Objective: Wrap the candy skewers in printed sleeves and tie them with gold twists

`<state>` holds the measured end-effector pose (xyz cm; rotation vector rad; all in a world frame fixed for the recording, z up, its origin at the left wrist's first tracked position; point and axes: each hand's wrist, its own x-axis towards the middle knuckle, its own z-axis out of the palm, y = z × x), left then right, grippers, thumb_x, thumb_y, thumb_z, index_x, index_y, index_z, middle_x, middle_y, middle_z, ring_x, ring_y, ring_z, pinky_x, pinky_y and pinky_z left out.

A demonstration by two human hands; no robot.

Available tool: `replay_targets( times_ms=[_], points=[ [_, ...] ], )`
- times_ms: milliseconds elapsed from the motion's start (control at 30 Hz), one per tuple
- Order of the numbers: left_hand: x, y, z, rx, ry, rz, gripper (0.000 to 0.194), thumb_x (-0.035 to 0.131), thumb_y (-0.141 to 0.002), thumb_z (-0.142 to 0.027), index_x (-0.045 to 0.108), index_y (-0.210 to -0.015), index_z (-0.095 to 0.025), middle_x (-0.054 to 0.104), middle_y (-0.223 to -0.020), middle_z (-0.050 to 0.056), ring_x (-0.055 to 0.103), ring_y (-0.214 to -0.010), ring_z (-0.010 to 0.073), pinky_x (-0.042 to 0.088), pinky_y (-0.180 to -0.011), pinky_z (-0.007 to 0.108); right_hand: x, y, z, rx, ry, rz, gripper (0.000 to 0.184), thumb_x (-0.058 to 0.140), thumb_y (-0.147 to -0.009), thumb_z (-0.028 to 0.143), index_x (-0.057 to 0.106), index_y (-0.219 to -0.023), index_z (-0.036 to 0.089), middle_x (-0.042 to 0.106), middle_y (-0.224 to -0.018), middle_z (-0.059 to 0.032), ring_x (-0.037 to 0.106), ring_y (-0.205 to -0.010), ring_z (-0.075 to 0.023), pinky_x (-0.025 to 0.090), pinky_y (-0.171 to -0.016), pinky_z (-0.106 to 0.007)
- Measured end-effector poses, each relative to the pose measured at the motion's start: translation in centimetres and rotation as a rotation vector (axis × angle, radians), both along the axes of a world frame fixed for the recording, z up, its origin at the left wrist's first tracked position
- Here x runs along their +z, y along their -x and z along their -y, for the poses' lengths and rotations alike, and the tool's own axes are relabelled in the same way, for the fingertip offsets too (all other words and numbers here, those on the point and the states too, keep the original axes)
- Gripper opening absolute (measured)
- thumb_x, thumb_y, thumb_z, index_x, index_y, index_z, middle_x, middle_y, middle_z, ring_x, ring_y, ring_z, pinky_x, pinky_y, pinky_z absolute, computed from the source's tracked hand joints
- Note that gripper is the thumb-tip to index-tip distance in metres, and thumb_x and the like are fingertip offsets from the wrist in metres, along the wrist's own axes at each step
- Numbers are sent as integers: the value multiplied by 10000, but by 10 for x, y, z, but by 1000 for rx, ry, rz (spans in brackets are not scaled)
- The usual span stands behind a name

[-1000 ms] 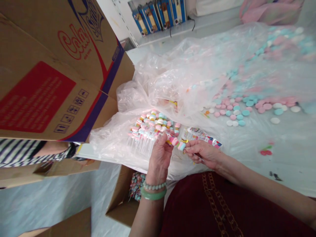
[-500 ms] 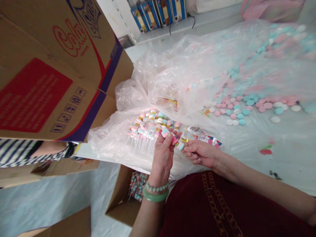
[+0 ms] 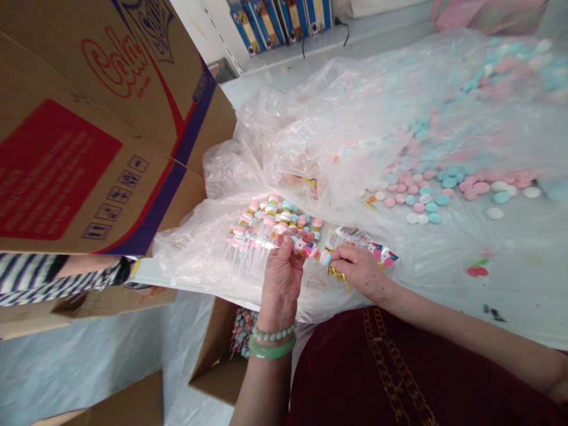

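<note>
Blue cartons [image 3: 279,21] stand on a white ledge [image 3: 355,41] by a wall [image 3: 199,29].

Candy stick [image 3: 313,251]: partly hidden by left-hand fingers [image 3: 286,251];
Far candies [image 3: 510,68]: blurred under plastic sheeting [image 3: 355,130];
Co-worker's arm [image 3: 84,266]: cut off by a cardboard box [image 3: 80,165]

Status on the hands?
Left hand pinching pastel candy stick. Right hand at its far end, gold twist tie dangling. Cardboard box flap overhangs at left, not touching the hands.
</note>
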<state>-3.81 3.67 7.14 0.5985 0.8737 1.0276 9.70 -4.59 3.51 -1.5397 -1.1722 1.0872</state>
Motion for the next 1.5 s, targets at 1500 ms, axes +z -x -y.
replay_targets(
  times_ms=[1500],
  points=[
    [-17, -14, 14, -54, 139, 23, 232, 724, -757, -329, 654, -898, -160, 697, -871, 51, 674, -876, 198, 521, -821, 332, -6, 0, -8, -44, 9, 22, 181, 548, -772, 183, 535, -592, 194, 518, -617, 10, 464, -632, -137, 311, -608, -274]
  ],
)
